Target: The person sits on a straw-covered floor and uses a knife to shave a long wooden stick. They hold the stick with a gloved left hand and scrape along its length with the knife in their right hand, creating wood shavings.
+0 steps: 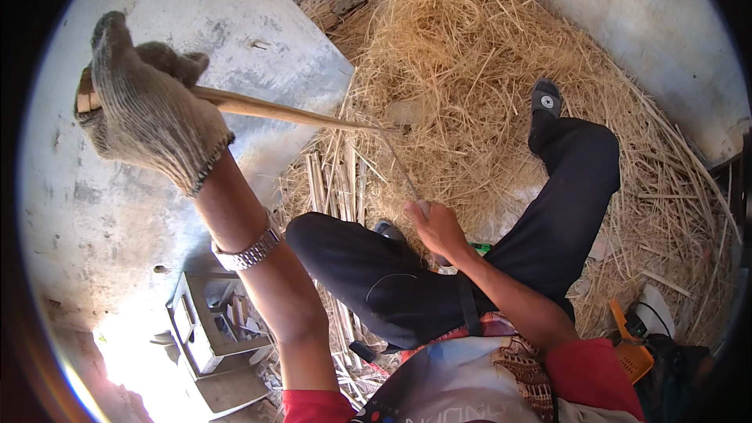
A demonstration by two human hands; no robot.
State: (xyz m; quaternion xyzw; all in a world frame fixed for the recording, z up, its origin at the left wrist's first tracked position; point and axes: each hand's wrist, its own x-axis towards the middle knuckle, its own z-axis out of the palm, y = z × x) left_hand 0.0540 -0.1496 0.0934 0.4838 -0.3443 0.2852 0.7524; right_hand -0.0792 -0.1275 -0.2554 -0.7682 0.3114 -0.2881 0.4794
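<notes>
In a knitted grey work glove, my left hand [153, 106] is raised at the upper left, its fingers wrapped round a pale wooden or bamboo strip [286, 111]. The strip runs to the right and narrows toward its far end. My bare right hand [439, 231] is closed between my knees on the handle of a knife [399, 163]. Its thin blade points up and to the left and meets the strip near that narrow end. Whether the edge bites into the strip is too small to tell.
Curly shavings and straw [462, 39] are heaped on the floor ahead, against concrete walls [235, 23]. Split strips [337, 184] lie by my left knee. A box-like wooden stand [205, 337] holds scraps at the lower left. An orange plastic object [633, 359] sits at the lower right.
</notes>
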